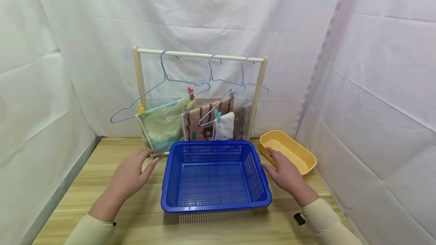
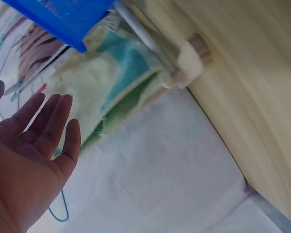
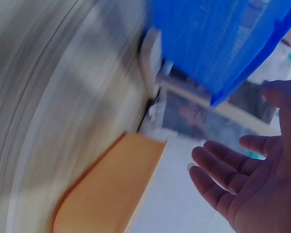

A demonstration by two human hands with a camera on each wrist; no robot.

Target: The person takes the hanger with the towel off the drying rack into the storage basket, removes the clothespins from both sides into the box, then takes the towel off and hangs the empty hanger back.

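Observation:
A blue plastic basket [image 1: 214, 208] with slotted walls stands on the table between both hands, its inside bare. My left hand [image 1: 131, 173] is held off the basket's left side, fingers spread and relaxed, holding nothing. On the other side, my right hand [image 1: 284, 171] hovers between the basket's right rim and a yellow tray [image 1: 299, 154], its fingers loosely extended and apart from the basket in the right wrist view. Behind the basket, a green and yellow towel [image 1: 165, 124], a brown patterned towel [image 1: 207, 120] and a white cloth [image 1: 224, 127] hang clipped to blue wire hangers [image 1: 165, 75].
The hangers hook over the white bar [image 1: 194, 54] of a wooden-sided rack [image 1: 257, 97] at the back. Colored clothespins, such as a yellow clothespin [image 1: 141, 110] and a red clothespin [image 1: 190, 93], grip the cloths. White sheets [image 1: 218, 10] enclose the wooden table [image 1: 92, 169] on three sides.

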